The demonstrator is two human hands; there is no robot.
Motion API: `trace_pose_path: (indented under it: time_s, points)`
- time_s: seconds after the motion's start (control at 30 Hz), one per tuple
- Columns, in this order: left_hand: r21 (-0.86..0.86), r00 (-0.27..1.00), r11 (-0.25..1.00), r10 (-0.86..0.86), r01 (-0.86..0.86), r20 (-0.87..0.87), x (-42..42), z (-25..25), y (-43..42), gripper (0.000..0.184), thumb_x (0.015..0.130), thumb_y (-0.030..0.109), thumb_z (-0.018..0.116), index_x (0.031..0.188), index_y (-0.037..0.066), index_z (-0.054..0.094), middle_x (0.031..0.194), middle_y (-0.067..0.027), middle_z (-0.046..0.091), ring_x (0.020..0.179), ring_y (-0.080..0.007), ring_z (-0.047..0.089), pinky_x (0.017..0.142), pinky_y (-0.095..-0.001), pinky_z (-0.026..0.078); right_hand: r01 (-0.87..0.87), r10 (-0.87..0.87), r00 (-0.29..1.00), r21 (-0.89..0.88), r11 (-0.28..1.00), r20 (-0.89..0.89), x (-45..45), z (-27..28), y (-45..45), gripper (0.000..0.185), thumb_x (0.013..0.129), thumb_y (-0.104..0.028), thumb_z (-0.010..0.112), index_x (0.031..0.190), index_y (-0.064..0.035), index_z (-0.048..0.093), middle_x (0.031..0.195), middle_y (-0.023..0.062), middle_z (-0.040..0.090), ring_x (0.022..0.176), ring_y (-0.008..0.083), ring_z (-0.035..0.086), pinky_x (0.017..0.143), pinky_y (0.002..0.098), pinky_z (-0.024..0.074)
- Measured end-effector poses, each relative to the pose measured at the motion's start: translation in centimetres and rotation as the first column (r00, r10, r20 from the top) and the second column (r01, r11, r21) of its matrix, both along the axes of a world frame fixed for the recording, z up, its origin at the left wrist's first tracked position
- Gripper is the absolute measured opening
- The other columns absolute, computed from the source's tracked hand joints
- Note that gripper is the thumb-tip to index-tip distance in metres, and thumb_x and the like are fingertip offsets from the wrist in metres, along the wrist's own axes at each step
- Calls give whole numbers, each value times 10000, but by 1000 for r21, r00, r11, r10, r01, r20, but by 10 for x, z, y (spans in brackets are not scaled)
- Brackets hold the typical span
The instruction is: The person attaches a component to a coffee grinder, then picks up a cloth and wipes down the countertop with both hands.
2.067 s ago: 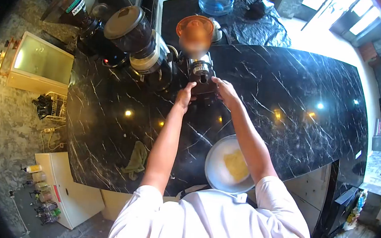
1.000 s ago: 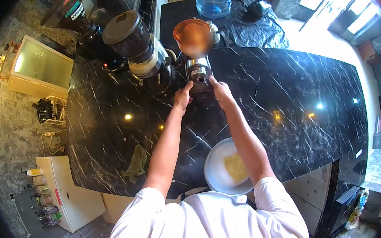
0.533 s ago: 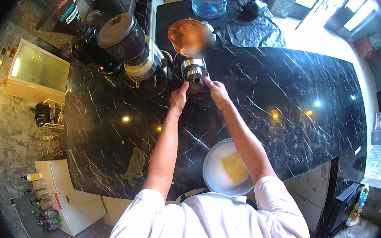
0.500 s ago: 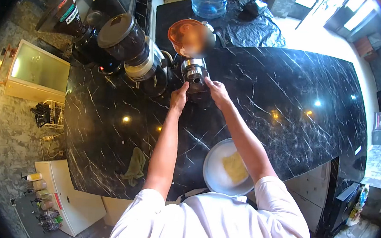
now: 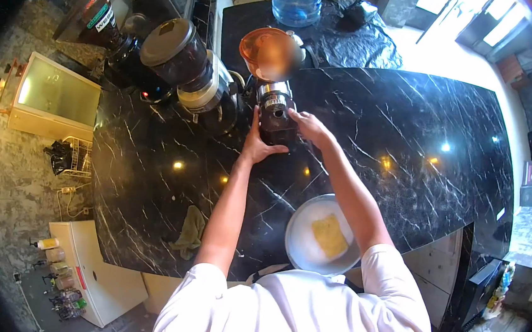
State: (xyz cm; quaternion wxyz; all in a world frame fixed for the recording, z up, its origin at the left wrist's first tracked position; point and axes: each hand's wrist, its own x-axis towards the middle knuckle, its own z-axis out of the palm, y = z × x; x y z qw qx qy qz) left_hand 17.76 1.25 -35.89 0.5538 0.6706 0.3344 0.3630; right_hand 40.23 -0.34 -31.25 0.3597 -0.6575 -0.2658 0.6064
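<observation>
A coffee grinder [image 5: 275, 98] with an orange hopper [image 5: 263, 51], silver collar and dark body stands on the black counter in front of me. My left hand [image 5: 259, 144] wraps its lower left corner, fingers along the side and thumb stretched across the front. On the opposite side my right hand [image 5: 311, 127] grips the body, its fingers bent and partly hidden. Near my right forearm sits a pale round basin [image 5: 294, 244] with a yellow cloth or sponge [image 5: 329, 235] in it.
Two more grinders, one with a dark lidded hopper [image 5: 169, 44] and one further left [image 5: 104, 25], stand close on the left. A crumpled cloth [image 5: 191, 228] lies at the counter's near left. Behind is a blue water bottle [image 5: 297, 3] beside black plastic sheeting [image 5: 359, 44].
My left hand has slid lower on the grinder, its thumb now spread across the front. My right hand stays at the right side, its fingers shifted slightly. The view has shifted a little.
</observation>
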Motion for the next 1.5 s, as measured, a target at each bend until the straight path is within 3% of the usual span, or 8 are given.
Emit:
trace_pose_path:
  time_s: [0.07, 0.23, 0.4, 0.57, 0.77, 1.27, 1.4, 1.5]
  points:
    - [231, 991, 969, 111, -92, -70, 5, 4, -9, 1176, 698, 170, 947, 1632, 63, 241, 1462, -191, 569, 1250, -297, 608, 1062, -390, 485, -24, 13, 990, 76, 997, 138, -1, 6, 4, 595, 965, -553, 642, 1050, 33, 710, 900, 97, 673, 765, 204, 615, 677, 347, 499]
    - [98, 988, 983, 153, -154, 24, 13, -11, -15, 1282, 612, 136, 953, 1644, 75, 195, 1466, -214, 555, 1277, -330, 601, 1078, -414, 483, -129, -5, 878, 247, 960, 479, -4, 44, 4, 652, 899, -546, 693, 1185, 40, 696, 1044, 140, 728, 879, 273, 689, 774, 386, 548]
    - [221, 980, 961, 187, -167, -71, 11, -23, -8, 1254, 605, 153, 934, 1634, 69, 223, 1449, -234, 556, 1256, -349, 612, 1063, -411, 494, -260, 176, 846, 101, 960, 503, -32, 113, 10, 866, 809, -696, 706, 1099, 120, 700, 1081, 213, 742, 930, 310, 722, 781, 409, 568]
    - [296, 958, 939, 231, -174, -168, 11, -5, -11, 1231, 609, 190, 930, 1622, 67, 241, 1449, -227, 555, 1252, -352, 613, 1049, -403, 503, -214, 116, 727, 63, 975, 677, -45, 79, 47, 892, 794, -751, 676, 981, 120, 721, 962, 228, 746, 822, 338, 718, 719, 418, 573]
    - [177, 984, 972, 169, -156, -63, 9, 24, -11, 1164, 591, 194, 932, 1571, 51, 321, 1388, -224, 602, 1187, -348, 651, 1019, -402, 520, -206, 169, 658, -41, 978, 734, -47, 79, 58, 823, 755, -719, 670, 1015, 57, 756, 965, 212, 762, 864, 377, 731, 751, 430, 579]
    - [219, 970, 947, 245, -236, -15, 16, 0, -22, 1175, 581, 222, 935, 1582, 99, 333, 1446, -208, 566, 1229, -359, 625, 1037, -421, 512, -227, 113, 691, 65, 972, 714, -43, 72, 54, 823, 744, -687, 682, 1003, 92, 742, 979, 248, 752, 856, 387, 725, 769, 465, 583]
    - [488, 933, 830, 352, -272, -79, 17, -7, -25, 1107, 577, 194, 940, 1529, 52, 392, 1387, -224, 603, 1205, -388, 638, 1039, -434, 517, -271, 187, 671, 3, 962, 717, -40, 68, 59, 824, 764, -701, 663, 1029, 75, 743, 996, 247, 750, 876, 385, 723, 781, 465, 578]
    - [455, 948, 862, 300, -222, -106, 13, -13, -22, 1121, 597, 201, 942, 1550, 62, 369, 1423, -234, 573, 1226, -386, 625, 1049, -441, 510, -262, 134, 671, 64, 963, 729, -42, 65, 54, 831, 790, -728, 655, 924, 89, 718, 897, 241, 730, 793, 379, 699, 721, 464, 562]
